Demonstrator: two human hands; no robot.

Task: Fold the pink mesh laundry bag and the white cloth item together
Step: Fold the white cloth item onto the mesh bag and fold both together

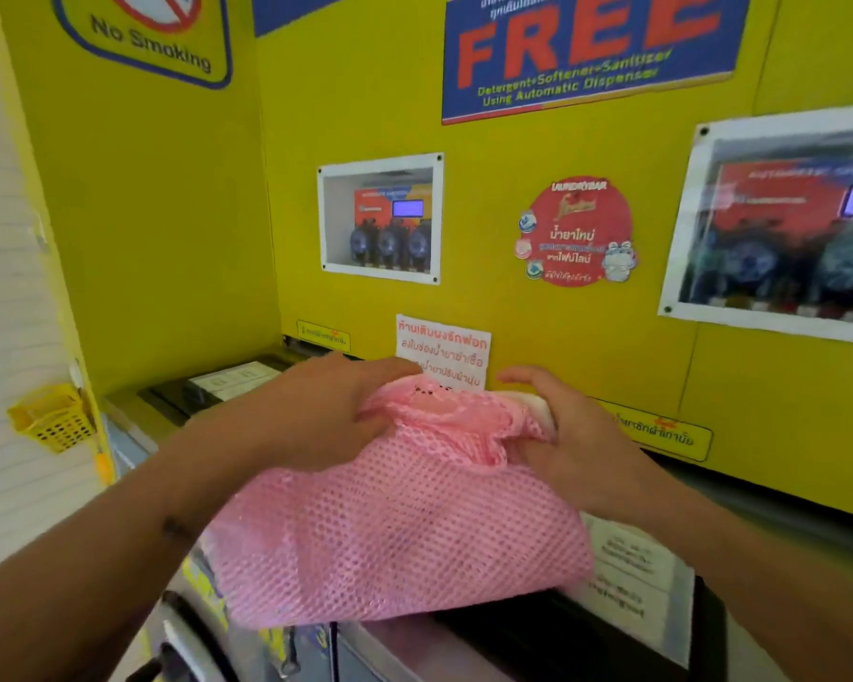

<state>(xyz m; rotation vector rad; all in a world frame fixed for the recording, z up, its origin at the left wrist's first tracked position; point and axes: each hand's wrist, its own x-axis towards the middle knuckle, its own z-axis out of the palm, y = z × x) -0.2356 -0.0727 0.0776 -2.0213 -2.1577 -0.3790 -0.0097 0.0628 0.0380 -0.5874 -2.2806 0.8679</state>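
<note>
Both bare hands are raised in front of a bright yellow panelled wall (538, 307) and grip the top of a pink open-weave mesh laundry bag (405, 529). The left hand (326, 411) is closed over the bag's gathered upper left edge, fingers curled down into the bunched mesh, knuckles uppermost. The right hand (557, 435) grips the upper right edge; its thumb and fingers are pinched around a strip of white cloth (538, 406) together with the pink mesh, and only a small part of that white item shows, between the fingers and the bag's crumpled rim. Whether more of the white item lies inside the bag cannot be told. The bag hangs from the two hands in a broad, slack sheet, held in the air above the top of a grey and black washing machine (538, 637), its lower edge near the machine's surface; contact there cannot be confirmed. A white printed notice (631, 568) lies on the machine top just right of the bag. On the wall behind are a blue and red "FREE" poster (592, 46), a round red sticker (579, 231), two framed white-bordered photographs, and a "No Smoking" sign (149, 36). A small yellow perforated plastic basket (53, 420) is fixed at the far left.
</note>
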